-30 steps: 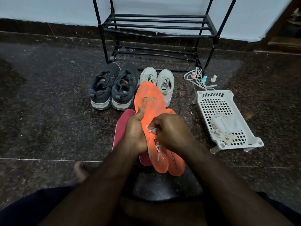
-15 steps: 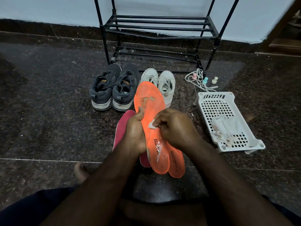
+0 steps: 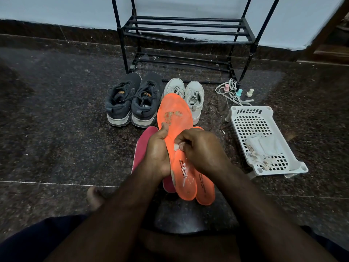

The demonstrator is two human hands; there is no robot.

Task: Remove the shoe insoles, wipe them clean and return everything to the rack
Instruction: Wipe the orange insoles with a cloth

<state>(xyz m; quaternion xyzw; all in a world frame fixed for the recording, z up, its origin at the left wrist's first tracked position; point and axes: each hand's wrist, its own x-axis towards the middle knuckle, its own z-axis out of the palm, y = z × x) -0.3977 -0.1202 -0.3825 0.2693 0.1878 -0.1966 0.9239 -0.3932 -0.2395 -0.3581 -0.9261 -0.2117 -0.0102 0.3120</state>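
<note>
1. My left hand (image 3: 158,152) holds the orange insole (image 3: 176,133) by its left edge, with the thumb lying on the upper face and the other fingers curled behind it. The insole stands tilted in front of me, toe end pointing to the shoes.
2. My right hand (image 3: 200,148) pinches a small white wipe (image 3: 177,146) and presses it on the middle of this insole. Compared with one second ago, the wipe has gone a little higher along the insole, toward the toe, while the grip of my left hand has not changed.
3. I judge from this that the wiping is going from the heel toward the worn, dirty patch near the toe, which is not yet cleaned. White crumbs lie on the heel part, so the wipe may be breaking up.
4. A second orange insole (image 3: 205,186) lies on the floor just behind the held one, and a pink insole (image 3: 143,148) lies to the left, partly hidden by my left hand.
5. The dark grey sneakers (image 3: 132,103) and the white sneakers (image 3: 190,97) stand on the floor before the black rack (image 3: 185,29), which holds no shoes, so the return step is all still to do.
6. On the heel of the held insole I read "CAMPUS" and below it a line ending in "LITE". The second insole has similar print, too small for me to read surely.
7. At the right a white plastic basket (image 3: 251,118) holds a white packet and used wipes; I cannot read the packet. Near the rack lie white laces and three small bottles.
</note>
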